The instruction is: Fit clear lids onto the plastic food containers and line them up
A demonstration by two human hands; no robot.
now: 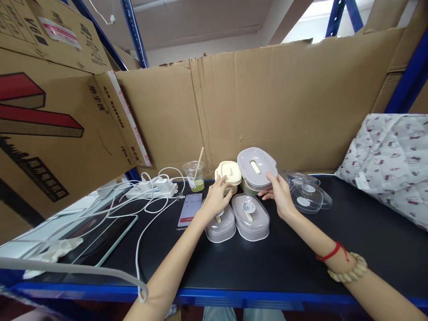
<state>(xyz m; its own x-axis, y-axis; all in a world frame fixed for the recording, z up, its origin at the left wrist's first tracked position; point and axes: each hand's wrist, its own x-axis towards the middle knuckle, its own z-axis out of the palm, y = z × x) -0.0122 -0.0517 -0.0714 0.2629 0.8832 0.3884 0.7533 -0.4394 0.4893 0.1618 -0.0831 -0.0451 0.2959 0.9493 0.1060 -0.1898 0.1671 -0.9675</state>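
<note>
My right hand [279,194] grips a grey lidded box [249,166] by its lower right edge, thumb on top and fingers underneath. That box is tilted towards me, with a cream handle on its lid; its underside is hidden. Behind and below it, part of a green container [249,189] shows. My left hand [217,196] has its fingers apart at the front of a cream lidded box [230,169]; whether it touches is unclear. In front stand two grey boxes with clear covers, the left one [220,229] partly under my left hand and the right one [252,218] bearing a round sticker.
Several clear covers [306,198] lie on the right. To the left are a phone [190,209], a plastic cup [194,174] with a straw, a power strip [160,187] with tangled white cables, and a tablet [103,240]. A cardboard wall [267,102] closes off the back; a patterned bag [391,165] stands right.
</note>
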